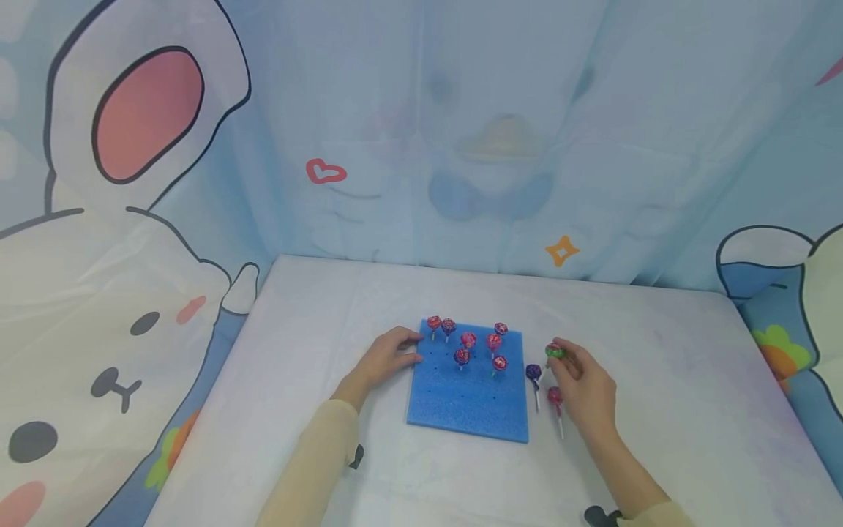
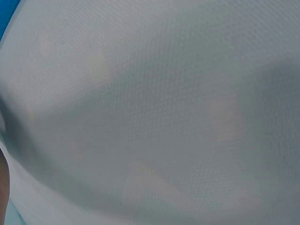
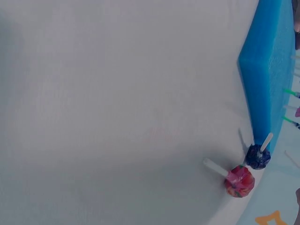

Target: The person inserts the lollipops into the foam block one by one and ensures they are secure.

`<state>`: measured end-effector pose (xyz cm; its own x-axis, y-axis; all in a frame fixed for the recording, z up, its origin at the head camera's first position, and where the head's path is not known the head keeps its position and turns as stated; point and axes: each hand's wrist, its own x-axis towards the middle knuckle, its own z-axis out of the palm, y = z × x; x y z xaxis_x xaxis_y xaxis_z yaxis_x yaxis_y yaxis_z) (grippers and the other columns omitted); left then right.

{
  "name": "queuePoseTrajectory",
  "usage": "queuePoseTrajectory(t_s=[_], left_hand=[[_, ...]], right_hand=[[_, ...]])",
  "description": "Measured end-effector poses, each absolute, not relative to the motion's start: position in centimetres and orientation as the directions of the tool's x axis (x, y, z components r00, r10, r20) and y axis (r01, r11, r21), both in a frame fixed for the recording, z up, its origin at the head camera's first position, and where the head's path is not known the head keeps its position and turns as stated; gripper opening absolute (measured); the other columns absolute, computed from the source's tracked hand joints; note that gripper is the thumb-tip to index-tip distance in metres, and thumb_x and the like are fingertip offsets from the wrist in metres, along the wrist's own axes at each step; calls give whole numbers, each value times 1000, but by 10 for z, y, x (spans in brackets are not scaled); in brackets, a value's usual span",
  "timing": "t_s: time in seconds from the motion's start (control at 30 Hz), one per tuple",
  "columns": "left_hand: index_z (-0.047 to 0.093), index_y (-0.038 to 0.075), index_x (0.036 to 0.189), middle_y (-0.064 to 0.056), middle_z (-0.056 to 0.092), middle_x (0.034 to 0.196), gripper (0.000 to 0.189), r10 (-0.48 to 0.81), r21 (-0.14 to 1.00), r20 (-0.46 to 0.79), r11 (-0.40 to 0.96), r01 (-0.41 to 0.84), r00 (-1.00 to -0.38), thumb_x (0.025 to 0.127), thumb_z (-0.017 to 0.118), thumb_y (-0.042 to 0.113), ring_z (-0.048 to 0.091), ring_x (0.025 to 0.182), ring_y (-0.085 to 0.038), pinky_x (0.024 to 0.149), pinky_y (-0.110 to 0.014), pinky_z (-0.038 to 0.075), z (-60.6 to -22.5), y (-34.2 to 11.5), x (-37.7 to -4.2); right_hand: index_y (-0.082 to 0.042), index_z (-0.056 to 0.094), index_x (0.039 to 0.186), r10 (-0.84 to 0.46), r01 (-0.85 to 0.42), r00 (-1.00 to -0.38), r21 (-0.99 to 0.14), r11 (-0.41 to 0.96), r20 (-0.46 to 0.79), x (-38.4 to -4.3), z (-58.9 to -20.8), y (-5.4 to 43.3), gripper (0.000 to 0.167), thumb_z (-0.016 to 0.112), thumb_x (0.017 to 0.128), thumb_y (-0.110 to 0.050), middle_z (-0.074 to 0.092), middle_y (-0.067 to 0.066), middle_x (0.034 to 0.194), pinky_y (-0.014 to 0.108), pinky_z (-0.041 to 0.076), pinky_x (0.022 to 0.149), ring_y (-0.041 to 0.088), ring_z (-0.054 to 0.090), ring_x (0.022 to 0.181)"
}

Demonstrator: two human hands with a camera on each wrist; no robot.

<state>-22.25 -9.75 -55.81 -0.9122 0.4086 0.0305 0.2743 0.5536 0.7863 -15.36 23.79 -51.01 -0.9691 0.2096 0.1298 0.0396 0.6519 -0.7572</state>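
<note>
A blue foam board (image 1: 454, 406) lies on the table with several wrapped lollipops standing in it, sticks down, mostly in its far half. My left hand (image 1: 385, 359) touches the board's left edge with thumb and fingers. To the right of the board, my right hand (image 1: 586, 384) pinches a green-wrapped lollipop (image 1: 555, 351) by its head, its stick slanting downward. Beside that hand a purple lollipop (image 1: 533, 372) and a pink-red lollipop (image 1: 555, 396) lie on the table; the right wrist view shows the purple one (image 3: 258, 156) and the red one (image 3: 240, 181) too.
The board shows several small holes in its nearer half. A white cloth covers the table (image 1: 316, 315). Behind it hangs a light blue cartoon curtain (image 1: 395, 219), with a rabbit figure (image 1: 99, 293) at the left. The left wrist view is mostly cloth.
</note>
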Motion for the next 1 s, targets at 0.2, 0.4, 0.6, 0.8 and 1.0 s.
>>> queuePoseTrajectory(t_s=[0.2,0.4,0.6,0.8,1.0], left_hand=[[59,4,128,-9,61,128,42,406,782,27,561,272,-914,91,70,19,57,121,-22,105,-33,46,-557,-97,-222],[59,4,128,-9,61,128,42,406,782,27,560,272,-913,91,71,19,57,121,-22,105,-32,46,-557,-97,-222],[59,4,128,-9,61,128,41,405,789,21,554,264,-914,91,70,19,57,121,-23,105,-32,46,-557,-97,-222],[59,5,128,-9,61,128,41,405,790,19,554,262,-914,91,70,19,57,121,-22,105,-32,46,-558,-97,-222],[60,4,128,-9,61,128,41,405,791,28,550,268,-914,91,70,19,57,121,-22,105,-33,46,-558,-97,-222]], right_hand=[[-12,58,134,199,15,-972,-812,584,126,-144,-507,228,38,62,97,-17,64,11,129,5,47,78,25,61,117],[-11,60,131,165,-70,-967,-821,566,196,-138,-512,220,37,65,94,-10,63,8,130,8,49,79,24,62,116],[-9,62,128,129,-147,-961,-842,519,247,-132,-519,215,36,67,92,-7,64,8,129,10,50,82,16,62,114],[-5,63,125,49,-263,-948,-860,438,315,-124,-524,208,37,69,89,0,65,10,127,14,50,85,-5,58,112],[-5,65,121,4,-310,-942,-871,382,336,-120,-531,200,37,69,86,7,66,11,124,17,52,85,-2,60,111]])
